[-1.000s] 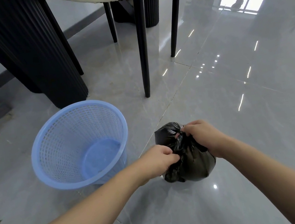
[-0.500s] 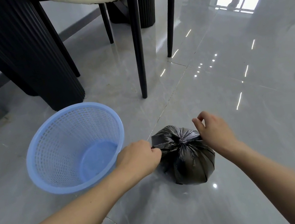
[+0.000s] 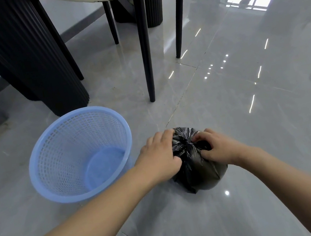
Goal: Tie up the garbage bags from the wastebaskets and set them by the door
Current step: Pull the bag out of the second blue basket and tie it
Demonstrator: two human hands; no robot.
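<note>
Two hands on our black garbage bag (image 3: pixel 198 169), floor-set; left hand (image 3: pixel 160 156) and right hand (image 3: pixel 216 148) fingers pinching its gathered neck; blue wastebasket (image 3: pixel 80 154) just left.

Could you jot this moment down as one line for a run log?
step: tying | black garbage bag: on floor | left hand, right hand: gripping neck | blue wastebasket: empty

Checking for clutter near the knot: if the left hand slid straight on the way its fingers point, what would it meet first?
The black garbage bag: the left hand already touches its gathered top, with the right hand probably just beyond.
</note>
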